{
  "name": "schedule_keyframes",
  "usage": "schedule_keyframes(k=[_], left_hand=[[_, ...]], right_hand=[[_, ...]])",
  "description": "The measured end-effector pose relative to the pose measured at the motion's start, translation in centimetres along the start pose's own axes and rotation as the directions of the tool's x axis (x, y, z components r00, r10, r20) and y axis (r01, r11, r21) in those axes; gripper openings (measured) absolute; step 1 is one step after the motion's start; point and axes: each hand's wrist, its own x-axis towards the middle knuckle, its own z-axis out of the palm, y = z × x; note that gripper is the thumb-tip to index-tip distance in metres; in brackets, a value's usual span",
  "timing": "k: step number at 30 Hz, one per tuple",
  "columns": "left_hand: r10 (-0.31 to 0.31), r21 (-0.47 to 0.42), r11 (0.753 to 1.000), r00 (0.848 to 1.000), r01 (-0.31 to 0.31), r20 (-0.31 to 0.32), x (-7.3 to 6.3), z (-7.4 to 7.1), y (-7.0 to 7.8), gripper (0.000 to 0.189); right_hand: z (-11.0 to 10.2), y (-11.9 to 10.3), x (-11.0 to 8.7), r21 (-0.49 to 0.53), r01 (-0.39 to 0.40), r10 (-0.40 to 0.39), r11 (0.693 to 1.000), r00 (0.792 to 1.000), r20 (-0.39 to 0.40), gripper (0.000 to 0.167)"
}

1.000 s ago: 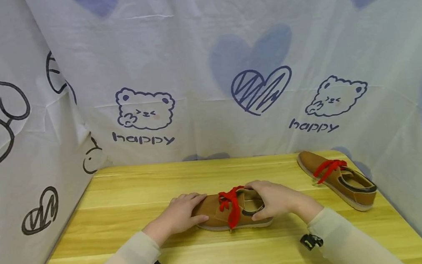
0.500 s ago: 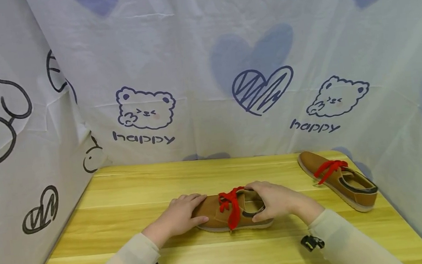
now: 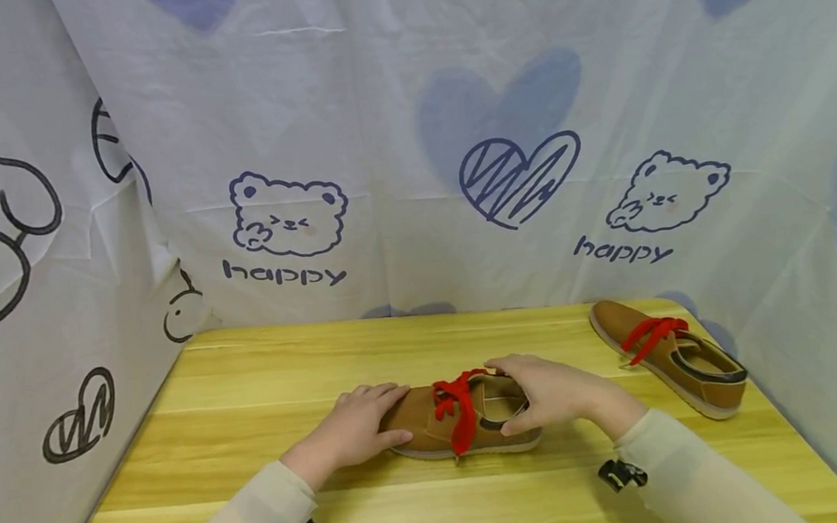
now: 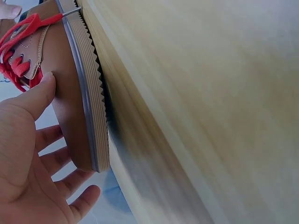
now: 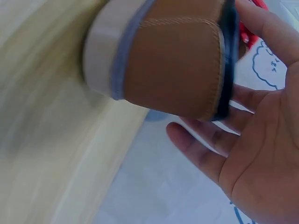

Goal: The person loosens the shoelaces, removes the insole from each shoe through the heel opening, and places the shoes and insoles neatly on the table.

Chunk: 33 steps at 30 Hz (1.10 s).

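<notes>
A brown shoe [image 3: 418,409] with a red lace [image 3: 463,414] tied in a bow lies sole-down on the table, toe to the left. My left hand [image 3: 354,425] holds it at the toe, with the thumb on the near side and the fingers on the far side, spread in the left wrist view. At the heel end, my right hand [image 3: 553,391] spans the dark-edged collar, thumb near and fingers beyond. The right wrist view shows the stitched heel [image 5: 173,65] close up, the fingers partly hidden behind it.
A matching brown shoe [image 3: 721,393] with a red lace stands at the table's back right, toe pointing back left. The wood-grain table [image 3: 278,365] meets a printed white cloth [image 3: 401,238] at its back and sides.
My right hand has shifted very slightly to the right at the heel. The left hand and both shoes stay practically where they were.
</notes>
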Motion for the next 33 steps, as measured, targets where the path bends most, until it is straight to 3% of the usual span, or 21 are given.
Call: schedule_keyframes(k=[8, 15, 19, 33], left_hand=[[0.020, -0.002, 1.000, 1.000, -0.020, -0.003, -0.2, 0.0, 0.3, 0.071], [0.021, 0.000, 1.000, 1.000, -0.021, -0.013, -0.2, 0.1, 0.3, 0.071], [0.029, -0.001, 1.000, 0.999, -0.029, -0.018, -0.2, 0.0, 0.4, 0.070], [0.013, 0.021, 1.000, 1.000, -0.013, -0.011, -0.2, 0.0, 0.5, 0.069]], right_hand=[[-1.7, -1.1, 0.5, -0.050, 0.056, -0.057, 0.997, 0.998, -0.007, 0.074], [-3.6, -2.8, 2.5, -0.115, 0.153, -0.156, 0.981, 0.988, -0.016, 0.049], [-4.3, -3.8, 3.8, -0.133, 0.163, -0.166, 0.978, 0.986, -0.005, 0.038], [-1.8, -5.6, 7.1, -0.256, 0.152, -0.151, 0.955, 0.988, 0.026, 0.029]])
